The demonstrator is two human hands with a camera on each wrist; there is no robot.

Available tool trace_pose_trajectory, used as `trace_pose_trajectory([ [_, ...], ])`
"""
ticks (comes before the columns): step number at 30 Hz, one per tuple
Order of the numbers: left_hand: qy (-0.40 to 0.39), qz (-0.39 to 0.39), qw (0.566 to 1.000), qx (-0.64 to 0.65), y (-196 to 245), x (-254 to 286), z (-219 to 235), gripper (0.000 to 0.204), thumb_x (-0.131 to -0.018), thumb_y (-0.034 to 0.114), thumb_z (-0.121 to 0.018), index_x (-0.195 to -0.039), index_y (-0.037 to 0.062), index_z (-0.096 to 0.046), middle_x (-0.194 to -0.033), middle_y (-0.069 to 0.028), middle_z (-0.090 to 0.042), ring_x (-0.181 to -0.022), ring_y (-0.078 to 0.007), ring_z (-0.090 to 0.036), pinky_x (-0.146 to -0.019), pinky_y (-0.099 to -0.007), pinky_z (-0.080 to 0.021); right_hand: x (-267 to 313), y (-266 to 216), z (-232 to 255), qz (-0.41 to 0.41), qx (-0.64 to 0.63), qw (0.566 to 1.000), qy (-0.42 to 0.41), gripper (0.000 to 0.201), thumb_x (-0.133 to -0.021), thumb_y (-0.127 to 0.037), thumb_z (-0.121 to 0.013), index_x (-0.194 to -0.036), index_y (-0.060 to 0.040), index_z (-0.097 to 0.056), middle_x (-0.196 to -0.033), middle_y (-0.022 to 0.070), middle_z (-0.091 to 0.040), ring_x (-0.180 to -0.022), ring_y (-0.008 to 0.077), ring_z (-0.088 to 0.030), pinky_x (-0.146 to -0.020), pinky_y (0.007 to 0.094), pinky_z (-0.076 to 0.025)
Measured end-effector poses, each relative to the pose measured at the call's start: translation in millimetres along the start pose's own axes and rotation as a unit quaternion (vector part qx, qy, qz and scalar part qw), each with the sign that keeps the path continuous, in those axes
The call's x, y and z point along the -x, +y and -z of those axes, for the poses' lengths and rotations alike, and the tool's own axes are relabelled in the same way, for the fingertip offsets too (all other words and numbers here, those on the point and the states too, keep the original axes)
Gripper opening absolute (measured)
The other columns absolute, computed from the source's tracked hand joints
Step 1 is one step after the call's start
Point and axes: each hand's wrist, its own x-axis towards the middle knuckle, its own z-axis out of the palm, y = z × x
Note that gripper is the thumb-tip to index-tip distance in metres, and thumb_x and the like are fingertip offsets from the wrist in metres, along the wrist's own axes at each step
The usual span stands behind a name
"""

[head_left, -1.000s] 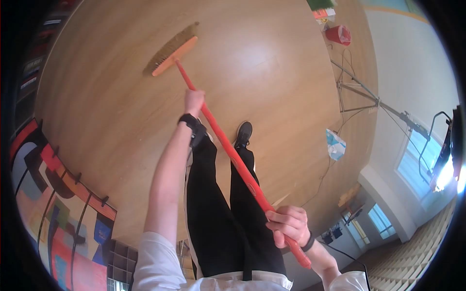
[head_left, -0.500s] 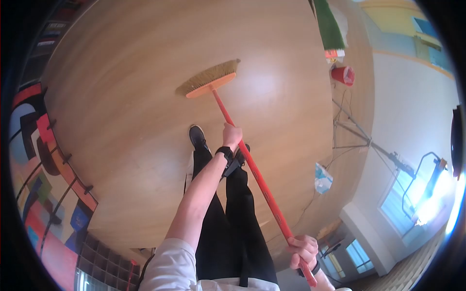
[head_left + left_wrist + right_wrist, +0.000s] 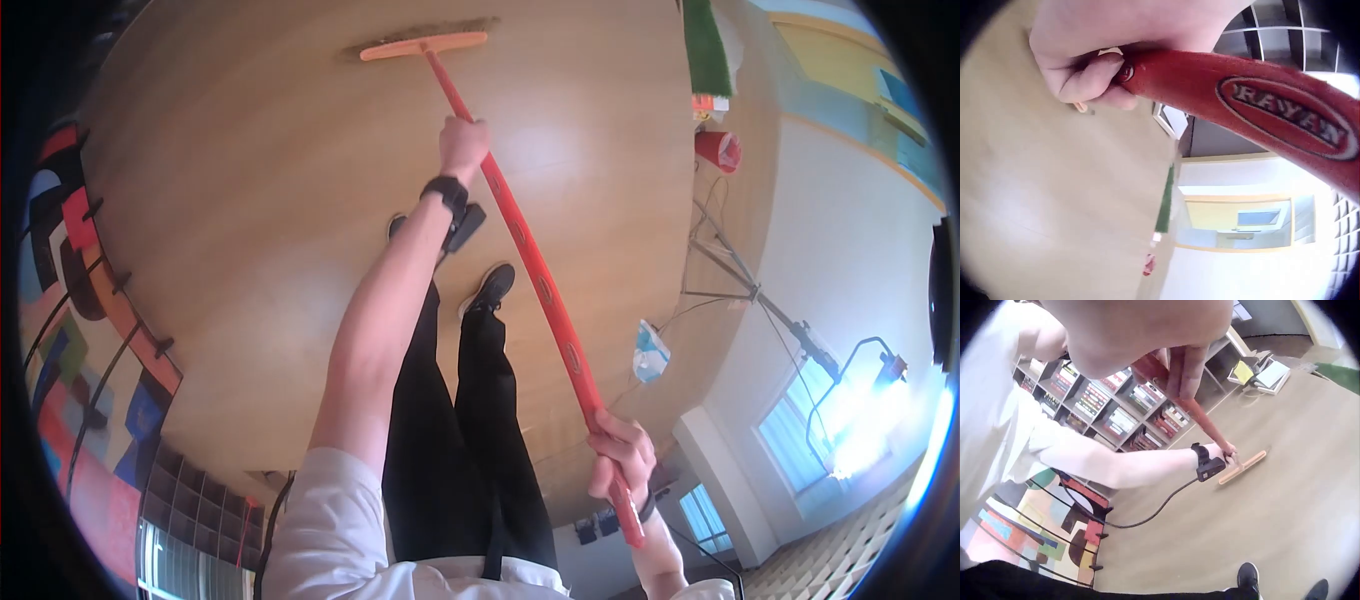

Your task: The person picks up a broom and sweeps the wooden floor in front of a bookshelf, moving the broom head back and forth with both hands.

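Observation:
A push broom with a long red handle slants across the head view, its orange head and brown bristles lying on the floor at the far end. My left hand grips the handle low down, not far above the head. Near the top end, my right hand has its fingers wrapped round the same handle. In the left wrist view the left fingers curl about the handle beside an oval "RAYAN" label. The right wrist view shows the broom head beyond the left hand.
Wooden floor spreads all around my shoes. To the right are a red bucket, a blue-white bag, a lamp stand and cables. A colourful panel stands left, and bookshelves line one side.
The broom head came inward and rightward from the upper left, then moved out to the top of the head view. Both hands keep their hold. The feet have shifted position.

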Motion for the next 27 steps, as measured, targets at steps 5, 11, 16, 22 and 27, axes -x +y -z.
trace_pose_trajectory([
  [5,0.021,-0.016,0.999,-0.044,-44.0,1.3,-6.6,0.039,-0.081,0.021,-0.054,-0.098,-0.0135,-0.051,-0.089,-0.0323,-0.062,-0.087,-0.0427,-0.063,-0.077,-0.0461,-0.051,15.8,11.8,-27.9,0.062,-0.001,0.998,-0.022,0.014,-0.071,-0.003,-0.057,-0.083,-0.0032,-0.063,-0.098,0.0119,-0.064,-0.069,0.0275,-0.064,-0.057,0.0327,-0.053],
  [11,-0.002,0.015,0.997,-0.074,-74.4,64.1,-33.5,0.037,-0.082,0.02,-0.052,-0.1,-0.0116,-0.049,-0.087,-0.0325,-0.062,-0.085,-0.0447,-0.062,-0.074,-0.048,-0.051,58.3,2.0,-4.9,0.04,-0.007,0.998,-0.05,0.01,-0.069,-0.002,-0.057,-0.078,-0.0028,-0.062,-0.097,0.0111,-0.063,-0.065,0.0251,-0.064,-0.054,0.0315,-0.054],
  [16,-0.022,0.039,0.997,-0.069,-108.4,113.3,-60.3,0.035,-0.083,0.02,-0.053,-0.1,-0.0103,-0.047,-0.087,-0.0328,-0.061,-0.086,-0.0452,-0.061,-0.074,-0.0482,-0.051,99.9,-4.7,15.2,0.02,0.002,0.998,-0.057,0.01,-0.07,-0.002,-0.056,-0.077,-0.0035,-0.062,-0.096,0.0107,-0.062,-0.065,0.0243,-0.064,-0.054,0.0313,-0.054],
  [22,-0.038,0.079,0.993,-0.078,-131.8,172.7,-75.8,0.037,-0.083,0.02,-0.053,-0.102,-0.0105,-0.045,-0.087,-0.0329,-0.061,-0.084,-0.0455,-0.062,-0.073,-0.0481,-0.051,145.8,-14.3,31.6,-0.009,0.007,0.998,-0.068,0.008,-0.07,-0.003,-0.057,-0.076,-0.0048,-0.061,-0.094,0.0093,-0.063,-0.064,0.0237,-0.064,-0.054,0.0306,-0.054],
  [27,-0.059,0.096,0.991,-0.075,-136.5,187.1,-80.1,0.035,-0.084,0.019,-0.053,-0.101,-0.0103,-0.045,-0.079,-0.0277,-0.062,-0.074,-0.0391,-0.064,-0.066,-0.0445,-0.052,166.1,-14.1,37.5,-0.018,0.01,0.998,-0.065,0.006,-0.072,-0.005,-0.056,-0.075,-0.0051,-0.061,-0.095,0.0098,-0.063,-0.064,0.0241,-0.063,-0.055,0.0316,-0.054],
])
